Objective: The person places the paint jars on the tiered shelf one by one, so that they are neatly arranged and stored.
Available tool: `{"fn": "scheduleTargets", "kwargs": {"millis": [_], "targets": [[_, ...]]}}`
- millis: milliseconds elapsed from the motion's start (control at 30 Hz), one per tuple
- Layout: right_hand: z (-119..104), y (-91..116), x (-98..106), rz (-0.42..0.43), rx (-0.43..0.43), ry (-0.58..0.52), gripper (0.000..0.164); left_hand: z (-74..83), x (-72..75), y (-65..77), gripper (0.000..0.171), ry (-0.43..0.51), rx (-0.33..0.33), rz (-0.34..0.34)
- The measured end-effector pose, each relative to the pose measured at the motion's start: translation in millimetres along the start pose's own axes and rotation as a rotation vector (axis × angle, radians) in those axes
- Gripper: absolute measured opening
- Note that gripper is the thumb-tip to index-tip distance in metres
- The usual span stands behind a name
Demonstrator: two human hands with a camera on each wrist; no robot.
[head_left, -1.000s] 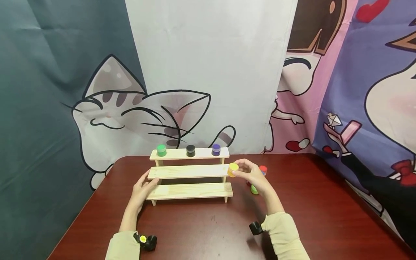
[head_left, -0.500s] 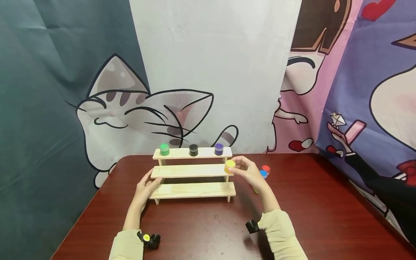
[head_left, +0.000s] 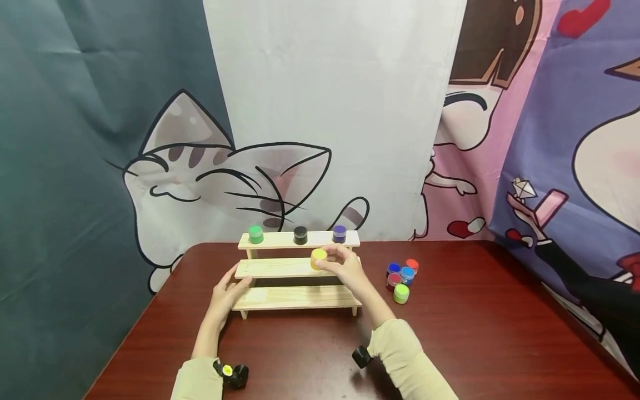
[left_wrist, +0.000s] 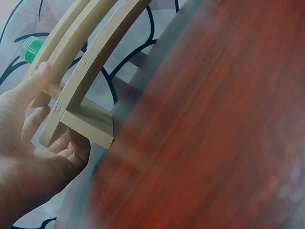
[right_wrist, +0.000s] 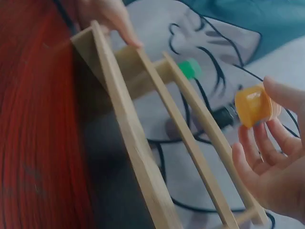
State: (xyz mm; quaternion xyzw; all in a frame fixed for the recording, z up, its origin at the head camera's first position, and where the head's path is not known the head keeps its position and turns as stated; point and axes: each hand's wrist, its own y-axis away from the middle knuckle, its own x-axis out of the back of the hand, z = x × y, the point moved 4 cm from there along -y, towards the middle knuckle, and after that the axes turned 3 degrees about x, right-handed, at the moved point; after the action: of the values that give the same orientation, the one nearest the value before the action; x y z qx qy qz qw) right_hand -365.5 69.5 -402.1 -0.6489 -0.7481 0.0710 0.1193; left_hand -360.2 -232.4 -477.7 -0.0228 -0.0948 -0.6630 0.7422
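A three-tiered wooden rack [head_left: 280,298] stands on the table. My left hand [head_left: 222,300] grips its left end, thumb on the middle tier and the other fingers curled behind, as the left wrist view shows. Between thumb and fingers, my right hand [head_left: 347,272] pinches a small yellow paint pot [head_left: 318,259]. In the head view that pot overlaps the middle tier, right of its centre; its clear orange-yellow side [right_wrist: 252,107] faces the right wrist camera. Along the top tier sit a green paint pot [head_left: 255,234], a black one [head_left: 300,235] and a purple one [head_left: 339,234].
To the right of the rack, several more paint pots cluster on the dark red table [head_left: 300,355], among them a lime green pot [head_left: 401,293], a light blue pot [head_left: 407,275] and a red pot [head_left: 412,265]. A printed cloth backdrop [head_left: 325,111] hangs behind the table.
My right hand has carried the yellow paint pot leftward, from the middle tier's right end toward its centre. The clustered pots at right are now uncovered. My left hand keeps its grip.
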Motion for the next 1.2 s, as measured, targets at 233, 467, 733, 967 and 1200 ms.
{"fn": "scheduleTargets", "kwargs": {"millis": [233,467,733,967,1200], "targets": [[-2.1,-15.1,-33.4,-0.107,0.050,0.198,0.036,-2.4,1.9,0.5,0.072,0.025,0.018,0.002],[-6.3,-27.5,-58.0,-0.133,0.094,0.224,0.035,-4.1,3.7,-1.3,0.070,0.063,0.005,0.006],[-8.0,-34.0,-89.8,-0.189,0.136,0.309,0.035,0.8,-1.3,-2.4,0.067,0.047,-0.033,0.019],[-8.8,-41.6,-111.0,-0.199,0.138,0.314,0.035,3.0,-1.1,-4.0,0.066,0.051,-0.037,0.037],[3.3,-36.4,-125.2,-0.186,0.103,0.339,0.036,-0.7,-2.0,-2.4,0.067,0.063,-0.019,0.027]]}}
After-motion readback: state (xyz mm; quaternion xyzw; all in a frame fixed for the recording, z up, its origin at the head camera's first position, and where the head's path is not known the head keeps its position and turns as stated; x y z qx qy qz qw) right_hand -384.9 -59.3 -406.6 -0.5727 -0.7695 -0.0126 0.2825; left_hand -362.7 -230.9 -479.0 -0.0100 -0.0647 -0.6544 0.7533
